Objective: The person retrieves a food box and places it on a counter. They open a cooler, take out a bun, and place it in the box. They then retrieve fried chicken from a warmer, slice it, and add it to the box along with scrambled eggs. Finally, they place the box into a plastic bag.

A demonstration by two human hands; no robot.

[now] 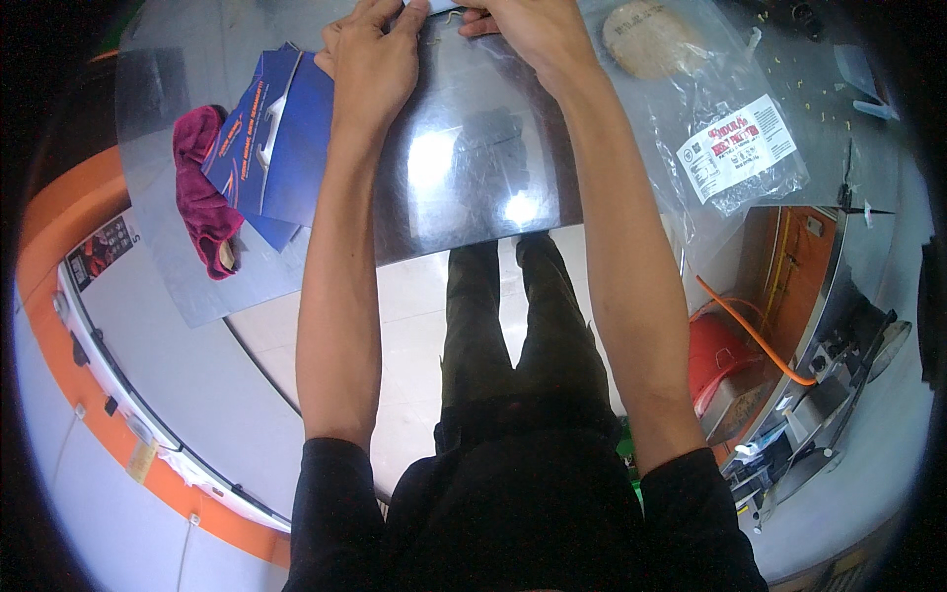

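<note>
Both of my hands work at the far top edge of the view, where the picture cuts off part of them. My left hand has its thumb on the edge of a pale, whitish item, too little of which shows to name it. Beside it, my right hand is turned inward with its fingers curled at the same item. A thin yellowish shred lies between the hands. Close to my left wrist are flat blue cardboard boxes, partly overlapping a maroon cloth.
Right of my forearm, a clear plastic bag with a white label hangs over the edge of the shiny metal table. A round flatbread shows at its far end. Yellow crumbs dot the right side. Below are a red container and orange hose.
</note>
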